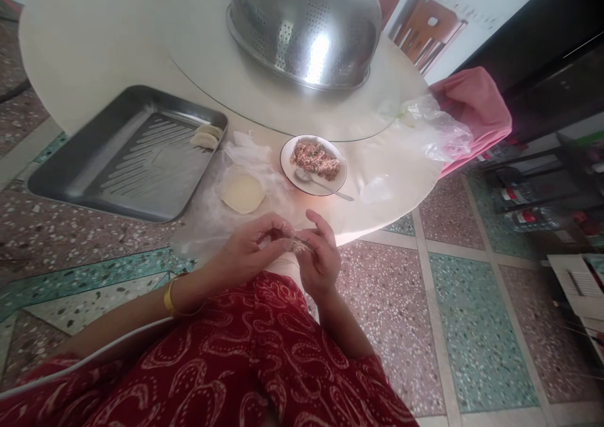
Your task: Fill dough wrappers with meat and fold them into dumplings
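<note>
Dumpling (296, 244) sits pinched between my left hand (245, 251) and right hand (321, 257); I'd press the edge evenly, sealing filling inside.

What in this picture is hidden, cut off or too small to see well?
Head view:
- The dumpling is mostly hidden by the left hand and right hand; its fold cannot be seen.
- The metal colander hides whatever lies beneath it, and the top edge cuts it off.
- The bottles on the floor at right are too small to read.
</note>
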`<action>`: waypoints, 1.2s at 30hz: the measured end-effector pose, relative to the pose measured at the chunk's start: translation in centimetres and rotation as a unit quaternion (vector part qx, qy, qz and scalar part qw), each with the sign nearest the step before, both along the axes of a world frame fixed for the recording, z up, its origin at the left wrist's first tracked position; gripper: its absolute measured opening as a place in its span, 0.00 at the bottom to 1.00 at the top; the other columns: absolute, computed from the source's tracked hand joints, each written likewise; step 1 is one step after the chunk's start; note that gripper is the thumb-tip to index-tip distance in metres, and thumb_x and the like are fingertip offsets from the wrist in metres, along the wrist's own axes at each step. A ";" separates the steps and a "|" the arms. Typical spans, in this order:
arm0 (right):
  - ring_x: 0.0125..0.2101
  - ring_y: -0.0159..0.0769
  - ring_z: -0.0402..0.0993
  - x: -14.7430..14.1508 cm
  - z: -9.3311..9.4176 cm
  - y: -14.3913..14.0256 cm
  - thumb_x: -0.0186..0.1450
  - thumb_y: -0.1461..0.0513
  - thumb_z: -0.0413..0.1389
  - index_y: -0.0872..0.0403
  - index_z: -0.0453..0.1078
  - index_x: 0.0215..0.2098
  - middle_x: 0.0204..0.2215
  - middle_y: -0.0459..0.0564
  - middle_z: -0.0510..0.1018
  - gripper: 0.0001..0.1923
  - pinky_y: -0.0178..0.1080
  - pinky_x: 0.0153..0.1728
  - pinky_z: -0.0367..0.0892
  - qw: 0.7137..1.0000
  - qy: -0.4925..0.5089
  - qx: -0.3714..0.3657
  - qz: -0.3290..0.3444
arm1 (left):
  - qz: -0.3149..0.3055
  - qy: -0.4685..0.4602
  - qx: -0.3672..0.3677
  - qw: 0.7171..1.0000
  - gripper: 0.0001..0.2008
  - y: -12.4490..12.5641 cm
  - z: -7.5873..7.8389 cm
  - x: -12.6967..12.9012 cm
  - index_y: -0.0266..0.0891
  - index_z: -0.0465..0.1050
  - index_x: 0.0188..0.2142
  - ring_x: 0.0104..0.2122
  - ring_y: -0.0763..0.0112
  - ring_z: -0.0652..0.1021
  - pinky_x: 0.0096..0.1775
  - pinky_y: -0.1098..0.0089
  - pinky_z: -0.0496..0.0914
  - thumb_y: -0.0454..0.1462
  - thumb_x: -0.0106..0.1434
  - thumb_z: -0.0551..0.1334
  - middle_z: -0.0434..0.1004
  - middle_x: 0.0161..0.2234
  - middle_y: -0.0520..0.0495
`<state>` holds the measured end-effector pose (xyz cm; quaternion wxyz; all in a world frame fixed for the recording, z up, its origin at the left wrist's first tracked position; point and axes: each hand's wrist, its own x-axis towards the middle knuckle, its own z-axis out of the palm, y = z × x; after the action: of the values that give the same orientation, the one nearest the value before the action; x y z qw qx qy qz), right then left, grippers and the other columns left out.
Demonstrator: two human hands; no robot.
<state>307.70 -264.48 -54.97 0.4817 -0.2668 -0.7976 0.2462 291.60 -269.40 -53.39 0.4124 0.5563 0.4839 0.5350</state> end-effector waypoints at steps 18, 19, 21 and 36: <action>0.35 0.31 0.78 -0.1 0.4 -0.2 0.67 0.65 0.52 0.49 0.68 0.40 0.56 0.52 0.71 0.06 0.42 0.35 0.78 1.000 0.023 0.017 0.003 | -0.029 0.012 -0.006 0.999 0.07 -0.2 0.4 -0.6 0.41 0.72 0.40 0.36 0.73 0.75 0.38 0.72 0.70 0.39 0.66 0.59 0.75 0.36 0.49; 0.37 0.33 0.79 -0.1 0.3 -0.1 0.68 0.64 0.52 0.49 0.68 0.40 0.54 0.52 0.72 0.05 0.43 0.36 0.78 1.000 0.021 0.016 -0.003 | -0.026 0.013 -0.014 0.999 0.07 -0.4 0.5 -0.7 0.41 0.72 0.40 0.36 0.72 0.75 0.38 0.72 0.70 0.40 0.66 0.58 0.75 0.36 0.49; 0.42 0.37 0.79 0.0 0.1 -0.1 0.68 0.64 0.51 0.49 0.68 0.38 0.49 0.51 0.75 0.05 0.46 0.39 0.78 1.000 0.014 0.012 -0.015 | -0.016 0.020 -0.037 0.999 0.07 -0.6 0.5 -1.0 0.40 0.72 0.40 0.35 0.72 0.75 0.38 0.71 0.70 0.40 0.66 0.59 0.75 0.35 0.49; 0.35 0.29 0.76 0.1 0.1 -0.3 0.66 0.68 0.53 0.50 0.71 0.43 0.61 0.53 0.64 0.11 0.39 0.36 0.78 0.998 -0.051 0.015 0.044 | -0.002 0.042 -0.114 0.993 0.10 -0.2 0.9 -1.4 0.38 0.70 0.29 0.27 0.75 0.70 0.30 0.73 0.66 0.41 0.62 0.59 0.71 0.26 0.52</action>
<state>307.79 -264.79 -54.91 0.4330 -0.2363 -0.8356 0.2417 290.15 -269.63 -52.54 0.4533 0.5285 0.5577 0.4519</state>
